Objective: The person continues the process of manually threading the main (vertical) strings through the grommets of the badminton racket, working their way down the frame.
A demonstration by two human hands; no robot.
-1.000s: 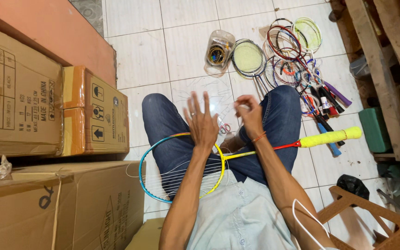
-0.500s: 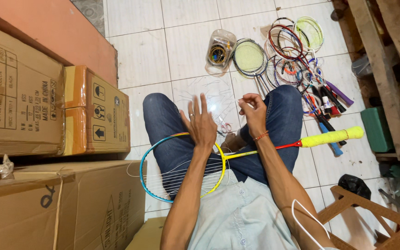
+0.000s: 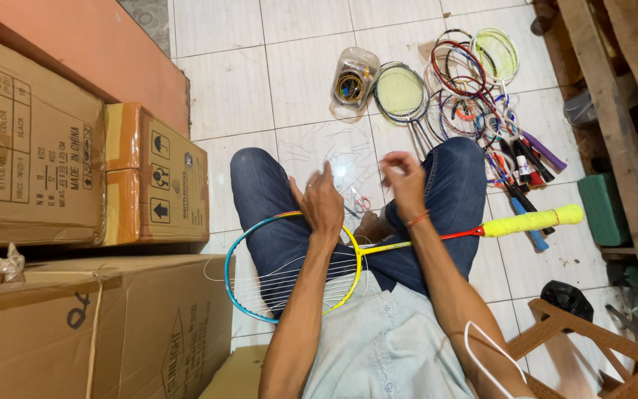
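The left hand (image 3: 322, 205) hovered with loosely open fingers above a blue-and-yellow badminton racket (image 3: 289, 266) lying across the lap. The right hand (image 3: 405, 183) pinched thin white string (image 3: 348, 171).

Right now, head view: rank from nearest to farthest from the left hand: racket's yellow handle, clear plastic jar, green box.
From the left hand:
1. Clear plastic jar, on the floor beyond the knees.
2. Yellow handle, off to the right.
3. Green box, farther right, by the wooden pallet.

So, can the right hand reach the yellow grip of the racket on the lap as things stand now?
Probably yes. The right hand is raised above the knees, holding nothing solid that I can see, and the yellow grip sticks out past the right knee with nothing lying over it.
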